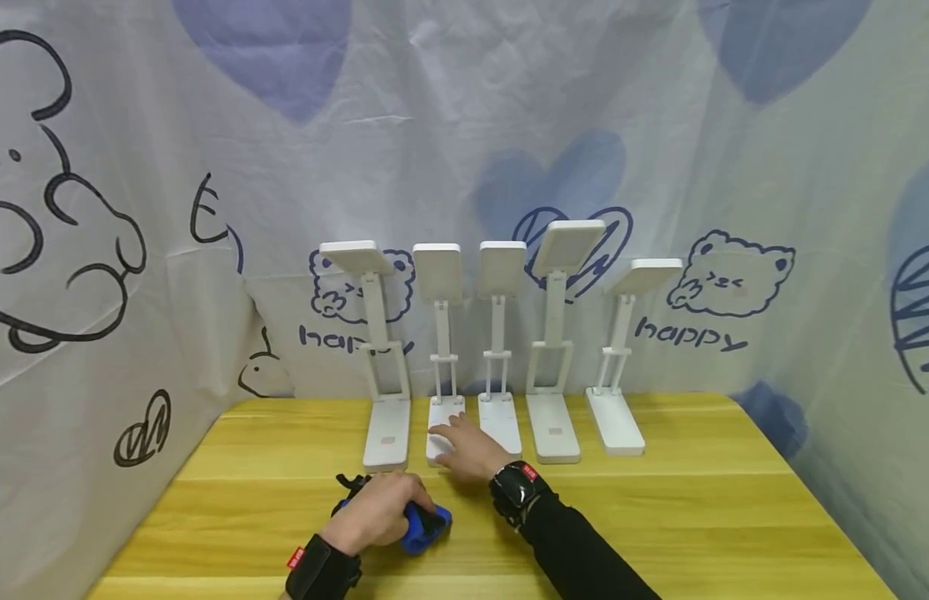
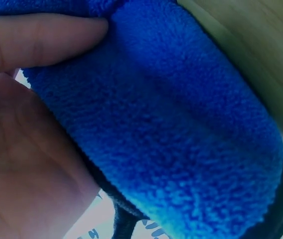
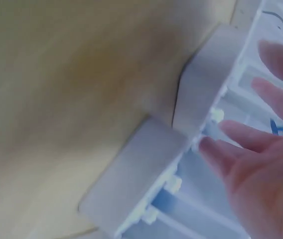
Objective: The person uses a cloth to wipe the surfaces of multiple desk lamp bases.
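Observation:
My left hand (image 1: 377,508) grips a blue plush cloth (image 1: 422,533) with a black backing and a black strap, low over the front part of the table. In the left wrist view a straight digit lies across the blue pile (image 2: 181,124); the other fingers are hidden. Several white folding desk lamps stand in a row, heads raised. My right hand (image 1: 471,450) reaches over the base of the second lamp from the left (image 1: 443,412), its fingers spread and holding nothing. In the right wrist view the fingertips overlap the edge of a white lamp base (image 3: 136,174).
The leftmost lamp (image 1: 386,433) stands just beyond my left hand. Right of my right hand are a taller lamp (image 1: 554,429) and a tilted-head lamp (image 1: 616,421). A patterned curtain (image 1: 434,150) hangs close behind the row on the wooden table (image 1: 696,517).

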`<state>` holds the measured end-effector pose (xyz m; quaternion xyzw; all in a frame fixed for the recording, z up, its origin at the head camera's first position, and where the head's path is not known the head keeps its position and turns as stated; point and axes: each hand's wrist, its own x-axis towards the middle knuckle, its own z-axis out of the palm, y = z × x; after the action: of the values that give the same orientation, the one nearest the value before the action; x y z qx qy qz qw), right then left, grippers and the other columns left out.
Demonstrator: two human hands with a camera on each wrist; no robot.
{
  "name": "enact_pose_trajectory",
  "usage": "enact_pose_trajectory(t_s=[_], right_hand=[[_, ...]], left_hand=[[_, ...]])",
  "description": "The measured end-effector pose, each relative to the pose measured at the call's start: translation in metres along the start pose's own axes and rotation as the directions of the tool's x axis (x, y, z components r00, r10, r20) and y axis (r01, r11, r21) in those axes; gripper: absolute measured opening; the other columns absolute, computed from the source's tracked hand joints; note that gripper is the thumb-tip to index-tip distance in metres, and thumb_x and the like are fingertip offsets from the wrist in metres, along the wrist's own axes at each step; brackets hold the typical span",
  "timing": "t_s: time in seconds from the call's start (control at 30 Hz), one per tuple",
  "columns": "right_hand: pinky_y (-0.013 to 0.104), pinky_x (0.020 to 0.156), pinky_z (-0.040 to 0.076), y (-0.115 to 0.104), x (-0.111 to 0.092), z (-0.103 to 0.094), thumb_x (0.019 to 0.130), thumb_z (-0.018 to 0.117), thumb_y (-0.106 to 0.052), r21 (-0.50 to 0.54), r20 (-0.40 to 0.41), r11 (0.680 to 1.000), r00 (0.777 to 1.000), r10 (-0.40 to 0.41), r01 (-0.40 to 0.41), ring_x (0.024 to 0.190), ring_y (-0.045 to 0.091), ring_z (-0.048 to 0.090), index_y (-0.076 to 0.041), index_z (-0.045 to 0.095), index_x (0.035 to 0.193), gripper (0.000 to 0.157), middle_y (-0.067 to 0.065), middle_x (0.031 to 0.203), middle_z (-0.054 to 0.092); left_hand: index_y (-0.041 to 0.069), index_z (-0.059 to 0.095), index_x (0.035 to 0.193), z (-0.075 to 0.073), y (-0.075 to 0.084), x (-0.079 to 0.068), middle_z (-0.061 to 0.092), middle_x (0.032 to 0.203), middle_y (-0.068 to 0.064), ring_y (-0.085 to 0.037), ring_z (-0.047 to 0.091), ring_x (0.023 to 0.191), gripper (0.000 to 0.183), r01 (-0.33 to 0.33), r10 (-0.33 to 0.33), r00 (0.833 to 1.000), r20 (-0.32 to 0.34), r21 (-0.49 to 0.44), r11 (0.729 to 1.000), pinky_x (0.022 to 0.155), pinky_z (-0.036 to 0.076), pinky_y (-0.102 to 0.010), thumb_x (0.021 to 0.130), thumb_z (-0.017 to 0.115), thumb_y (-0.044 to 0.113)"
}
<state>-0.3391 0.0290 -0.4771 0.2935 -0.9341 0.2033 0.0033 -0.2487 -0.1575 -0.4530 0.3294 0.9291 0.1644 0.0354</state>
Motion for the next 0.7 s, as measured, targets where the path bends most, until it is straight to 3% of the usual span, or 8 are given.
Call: enact_pose_trajectory(t_s=[0.1, 0.17, 0.23, 0.33, 0.4, 0.47, 0.53, 0.7], right_hand=[[0.047, 0.110, 0.039, 0.005, -0.002, -0.010, 0.096, 0.062, -0.021, 0.013, -0.106, 1.000, 0.994, -0.008, 0.010, 0.134, 0.035, 0.046, -0.010, 0.059, 0.133, 0.039, 0.016, 0.139, 0.055], [0.045, 0.106, 0.043, 0.010, -0.002, -0.015, 0.095, 0.062, -0.018, 0.013, -0.214, 1.000, 0.977, -0.003, 0.006, 0.127, 0.033, 0.052, -0.009, 0.061, 0.131, 0.037, 0.014, 0.134, 0.058], [0.045, 0.102, 0.046, 0.015, -0.002, -0.018, 0.094, 0.063, -0.015, 0.020, -0.334, 1.000, 0.942, 0.015, -0.009, 0.122, 0.032, 0.055, -0.008, 0.063, 0.128, 0.035, 0.014, 0.130, 0.059], [0.045, 0.095, 0.050, 0.022, -0.002, -0.025, 0.091, 0.065, -0.009, 0.023, -0.497, 0.999, 0.867, 0.045, -0.038, 0.119, 0.033, 0.054, -0.005, 0.062, 0.127, 0.036, 0.017, 0.130, 0.055], [0.044, 0.088, 0.053, 0.026, -0.001, -0.029, 0.089, 0.066, -0.007, 0.032, -0.566, 0.998, 0.822, 0.070, -0.063, 0.121, 0.035, 0.051, -0.005, 0.059, 0.130, 0.041, 0.020, 0.134, 0.050], [0.042, 0.081, 0.055, 0.029, 0.000, -0.033, 0.089, 0.067, -0.006, 0.029, -0.597, 0.996, 0.797, 0.088, -0.089, 0.126, 0.037, 0.048, -0.006, 0.054, 0.135, 0.048, 0.022, 0.141, 0.043], [0.041, 0.075, 0.057, 0.032, 0.002, -0.037, 0.088, 0.068, -0.007, 0.019, -0.603, 0.994, 0.792, 0.099, -0.110, 0.129, 0.038, 0.045, -0.007, 0.049, 0.139, 0.054, 0.024, 0.146, 0.036], [0.038, 0.064, 0.056, 0.036, 0.007, -0.041, 0.087, 0.070, -0.009, -0.003, -0.580, 0.989, 0.806, 0.118, -0.147, 0.134, 0.041, 0.041, -0.010, 0.042, 0.146, 0.066, 0.027, 0.153, 0.025]], left_hand=[[0.021, 0.080, 0.097, 0.000, -0.001, 0.001, 0.072, 0.098, 0.007, -0.017, 0.067, 0.096, 0.047, 0.005, -0.005, 1.000, 0.004, -0.005, 1.000, 0.084, 0.055, -0.037, 0.074, 0.063, -0.016], [0.021, 0.080, 0.097, 0.001, -0.001, 0.000, 0.071, 0.098, 0.007, -0.017, 0.066, 0.096, 0.046, 0.017, -0.017, 1.000, 0.010, -0.012, 1.000, 0.084, 0.055, -0.037, 0.075, 0.063, -0.015], [0.021, 0.080, 0.098, 0.001, -0.001, 0.000, 0.071, 0.098, 0.007, -0.017, 0.066, 0.095, 0.045, 0.021, -0.021, 1.000, 0.011, -0.017, 1.000, 0.084, 0.055, -0.036, 0.075, 0.064, -0.015], [0.022, 0.080, 0.097, 0.002, 0.000, 0.000, 0.071, 0.097, 0.007, -0.017, 0.066, 0.095, 0.045, 0.022, -0.022, 1.000, 0.007, -0.021, 1.000, 0.083, 0.055, -0.036, 0.075, 0.064, -0.014], [0.022, 0.080, 0.097, 0.001, 0.000, 0.000, 0.071, 0.097, 0.007, -0.017, 0.066, 0.094, 0.046, 0.018, -0.018, 1.000, 0.004, -0.020, 1.000, 0.083, 0.055, -0.036, 0.074, 0.064, -0.015], [0.022, 0.080, 0.096, 0.001, 0.000, 0.001, 0.071, 0.097, 0.007, -0.017, 0.067, 0.094, 0.046, 0.016, -0.016, 1.000, 0.002, -0.019, 1.000, 0.082, 0.055, -0.036, 0.073, 0.064, -0.015], [0.022, 0.080, 0.096, 0.000, 0.000, 0.001, 0.072, 0.097, 0.007, -0.017, 0.067, 0.095, 0.046, 0.015, -0.015, 1.000, 0.003, -0.020, 1.000, 0.083, 0.055, -0.036, 0.074, 0.064, -0.015], [0.021, 0.080, 0.097, -0.001, 0.001, 0.001, 0.072, 0.098, 0.006, -0.017, 0.067, 0.095, 0.045, 0.018, -0.018, 1.000, 0.005, -0.022, 1.000, 0.083, 0.056, -0.037, 0.074, 0.064, -0.014]])
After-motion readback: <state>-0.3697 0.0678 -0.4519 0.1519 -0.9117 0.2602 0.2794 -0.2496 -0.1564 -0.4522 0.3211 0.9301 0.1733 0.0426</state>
